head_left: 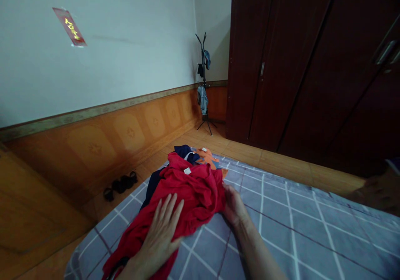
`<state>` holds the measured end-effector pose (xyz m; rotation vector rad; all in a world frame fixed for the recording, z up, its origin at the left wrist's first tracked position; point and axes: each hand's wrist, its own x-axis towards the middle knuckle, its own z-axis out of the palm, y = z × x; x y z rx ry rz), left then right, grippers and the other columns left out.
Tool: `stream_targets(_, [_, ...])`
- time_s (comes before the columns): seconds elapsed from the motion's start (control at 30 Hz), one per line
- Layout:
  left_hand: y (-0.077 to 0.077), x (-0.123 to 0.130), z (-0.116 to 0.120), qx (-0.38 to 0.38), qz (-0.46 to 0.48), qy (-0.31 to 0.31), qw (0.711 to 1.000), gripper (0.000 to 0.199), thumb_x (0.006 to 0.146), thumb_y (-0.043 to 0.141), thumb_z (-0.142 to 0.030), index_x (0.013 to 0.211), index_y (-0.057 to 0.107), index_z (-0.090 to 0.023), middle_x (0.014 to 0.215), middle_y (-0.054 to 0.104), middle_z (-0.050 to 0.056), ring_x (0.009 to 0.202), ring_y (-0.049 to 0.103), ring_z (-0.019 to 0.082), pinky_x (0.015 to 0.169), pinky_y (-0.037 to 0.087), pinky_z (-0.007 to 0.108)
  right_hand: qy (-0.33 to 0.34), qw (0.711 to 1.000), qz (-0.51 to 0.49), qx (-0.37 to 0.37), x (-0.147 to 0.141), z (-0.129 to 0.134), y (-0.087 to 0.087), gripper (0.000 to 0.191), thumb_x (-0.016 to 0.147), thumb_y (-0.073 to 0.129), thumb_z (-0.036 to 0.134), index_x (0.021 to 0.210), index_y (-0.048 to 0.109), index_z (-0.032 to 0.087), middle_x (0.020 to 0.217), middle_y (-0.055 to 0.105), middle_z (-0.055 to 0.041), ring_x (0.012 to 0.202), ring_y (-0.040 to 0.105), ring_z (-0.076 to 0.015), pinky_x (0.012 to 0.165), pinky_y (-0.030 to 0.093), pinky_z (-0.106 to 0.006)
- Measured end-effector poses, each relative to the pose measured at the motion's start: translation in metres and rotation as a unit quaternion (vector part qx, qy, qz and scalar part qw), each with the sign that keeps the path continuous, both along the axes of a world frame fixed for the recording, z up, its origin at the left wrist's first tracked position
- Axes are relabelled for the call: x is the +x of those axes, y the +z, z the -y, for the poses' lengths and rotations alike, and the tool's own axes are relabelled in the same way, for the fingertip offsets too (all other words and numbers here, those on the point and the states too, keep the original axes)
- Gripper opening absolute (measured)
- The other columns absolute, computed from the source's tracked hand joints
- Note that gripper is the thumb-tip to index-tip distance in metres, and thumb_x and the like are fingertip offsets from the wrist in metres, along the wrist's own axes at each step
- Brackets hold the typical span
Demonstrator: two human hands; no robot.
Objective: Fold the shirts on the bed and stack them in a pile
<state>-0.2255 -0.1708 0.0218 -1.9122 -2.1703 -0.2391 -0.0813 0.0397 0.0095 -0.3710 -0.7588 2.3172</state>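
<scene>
A crumpled red shirt (195, 188) with a white label lies across the corner of the bed. My left hand (164, 228) rests flat on it, fingers stretched out. At the shirt's right edge, my right hand (233, 205) has its fingers curled around the fabric; the fingertips are partly hidden. Beneath and behind the red shirt are a dark navy garment (185, 151) and an orange patterned garment (206, 158). Something dark with a pale edge shows by my left wrist, too unclear to name.
The bed has a grey checked sheet (278, 213). Dark shoes (120, 184) stand on the floor to the left. A black coat stand (203, 71) with clothes and a cap is in the corner. A dark wardrobe (290, 63) lines the right; a wooden panel (34, 213) is at left.
</scene>
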Motion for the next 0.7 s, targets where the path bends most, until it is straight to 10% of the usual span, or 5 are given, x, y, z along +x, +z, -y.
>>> stream_targets(0.27, [0.021, -0.078, -0.012, -0.062, -0.029, 0.030, 0.997, 0.089, 0.055, 0.053, 0.000, 0.140, 0.040, -0.028, 0.151, 0.030, 0.008, 0.140, 0.022, 0.028, 0.113, 0.017, 0.051, 0.025, 0.995, 0.037, 0.085, -0.008, 0.018, 0.005, 0.029, 0.067, 0.074, 0.030, 0.092, 0.068, 0.019, 0.090, 0.072, -0.0063, 0.092, 0.066, -0.0259, 0.085, 0.049, -0.040])
stream_targets(0.53, [0.006, 0.010, -0.031, 0.101, 0.133, -0.002, 0.986, 0.076, 0.071, 0.064, -0.024, 0.140, 0.032, -0.020, 0.148, 0.031, 0.014, 0.138, 0.024, 0.031, 0.111, 0.021, 0.056, 0.013, 0.992, 0.054, 0.117, -0.010, 0.017, -0.002, 0.030, 0.068, 0.071, 0.037, 0.090, 0.067, 0.016, 0.086, 0.073, -0.0075, 0.081, 0.067, -0.0237, 0.079, 0.050, -0.038])
stream_targets(0.7, [-0.017, 0.018, -0.049, 0.191, 0.127, 0.001, 0.973, 0.021, 0.081, 0.059, -0.025, 0.101, 0.057, -0.019, 0.119, 0.059, 0.011, 0.120, 0.049, 0.027, 0.109, 0.026, 0.055, 0.003, 0.987, 0.067, 0.143, -0.010, 0.022, -0.002, 0.028, 0.069, 0.070, 0.036, 0.089, 0.066, 0.017, 0.083, 0.072, -0.0062, 0.077, 0.066, -0.0214, 0.077, 0.050, -0.035])
